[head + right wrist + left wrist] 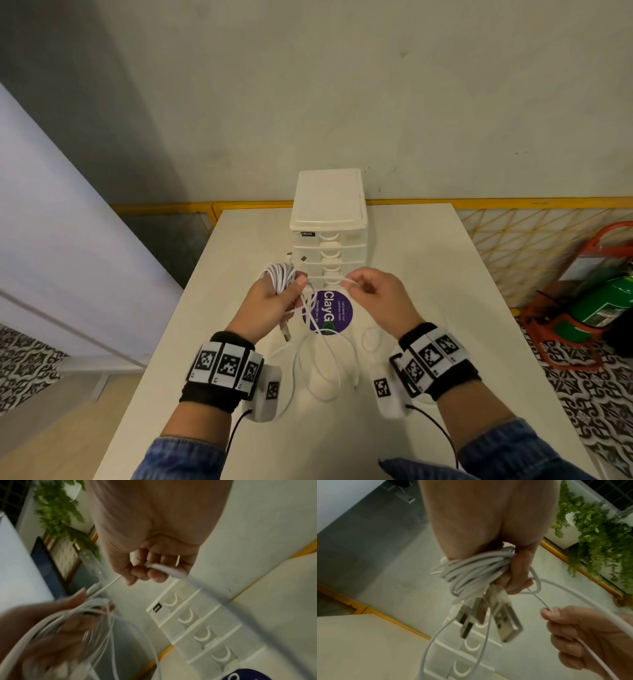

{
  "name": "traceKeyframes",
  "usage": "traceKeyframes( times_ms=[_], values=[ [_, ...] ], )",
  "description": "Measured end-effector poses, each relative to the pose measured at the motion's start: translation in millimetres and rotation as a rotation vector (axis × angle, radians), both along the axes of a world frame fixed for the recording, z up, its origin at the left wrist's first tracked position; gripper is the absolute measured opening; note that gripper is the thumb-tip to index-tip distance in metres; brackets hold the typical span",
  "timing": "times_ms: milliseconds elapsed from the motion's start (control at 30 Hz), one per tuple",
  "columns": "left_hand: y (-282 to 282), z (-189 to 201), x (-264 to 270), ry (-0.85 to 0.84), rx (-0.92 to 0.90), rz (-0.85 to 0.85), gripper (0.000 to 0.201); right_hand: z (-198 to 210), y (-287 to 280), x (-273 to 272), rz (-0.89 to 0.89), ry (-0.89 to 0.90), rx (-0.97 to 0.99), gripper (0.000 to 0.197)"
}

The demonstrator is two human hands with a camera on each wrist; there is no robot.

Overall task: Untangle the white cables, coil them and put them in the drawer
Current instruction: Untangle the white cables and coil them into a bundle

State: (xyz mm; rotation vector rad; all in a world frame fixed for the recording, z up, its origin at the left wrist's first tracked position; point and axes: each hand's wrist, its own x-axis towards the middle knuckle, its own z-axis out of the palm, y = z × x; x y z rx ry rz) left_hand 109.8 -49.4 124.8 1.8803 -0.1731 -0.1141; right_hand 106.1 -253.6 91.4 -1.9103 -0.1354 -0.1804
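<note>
My left hand (279,294) grips a coiled bundle of white cables (279,275) above the table, with USB plugs (505,618) sticking out of the bundle. Loose white cable loops (322,363) hang from the bundle down onto the table. My right hand (364,287) pinches one loose strand (164,569) between thumb and fingers, a little to the right of the left hand. Behind both hands stands the white drawer unit (329,219), all of its drawers (197,626) closed.
The white table (428,291) carries a round purple sticker (329,313) under the hands. A yellow rail and mesh fence (513,233) run behind the table. A green cylinder on a red trolley (603,301) stands at the right on the patterned floor.
</note>
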Motion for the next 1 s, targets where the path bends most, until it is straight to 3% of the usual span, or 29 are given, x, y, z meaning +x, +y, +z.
traceKeyframes(
  times_ms=[67,167,200,300,367,500,567,667,733,800,833,1000],
  values=[
    [2.8,-1.2,1.9,0.023,-0.049,0.017,0.032,11.3,-3.7,-1.5,0.004,0.004,0.058,0.004],
    [-4.1,-0.1,1.7,0.062,-0.131,0.000,0.028,17.6,15.6,-8.0,0.226,0.112,0.065,0.052],
    [-8.2,0.6,0.9,0.073,-0.148,-0.007,0.027,14.8,24.3,-10.2,0.282,0.119,0.095,0.059],
    [-15.0,3.7,-3.2,0.101,-0.162,-0.033,0.028,9.1,33.6,-10.1,0.252,0.076,0.217,0.042],
    [-11.7,3.7,-2.7,0.121,-0.125,-0.033,0.028,6.9,23.8,-3.3,0.151,0.068,0.168,0.027],
    [-0.9,-2.4,-0.7,0.101,0.042,-0.054,0.030,2.2,-3.2,9.7,0.101,0.008,-0.106,0.018],
    [4.3,-0.5,-0.3,0.082,0.123,-0.082,0.020,-1.1,-22.1,16.2,-0.010,-0.036,-0.203,0.019],
    [11.0,2.4,2.2,0.045,0.245,-0.154,0.036,-9.1,-49.4,21.1,-0.196,-0.061,-0.318,0.022],
    [10.8,1.4,4.4,0.014,0.349,-0.221,0.033,-13.6,-56.2,21.3,-0.253,0.001,-0.474,0.027],
    [9.1,-0.9,5.8,0.026,0.392,-0.212,0.023,-13.5,-51.9,17.2,-0.154,0.141,-0.690,0.046],
    [8.6,-1.3,6.2,0.059,0.366,-0.190,0.023,-10.3,-48.2,14.3,-0.052,0.180,-0.705,0.059],
    [-1.1,7.3,4.3,0.133,0.166,-0.200,0.042,19.2,1.7,-1.0,0.410,0.147,-0.216,0.105]
  ],
)
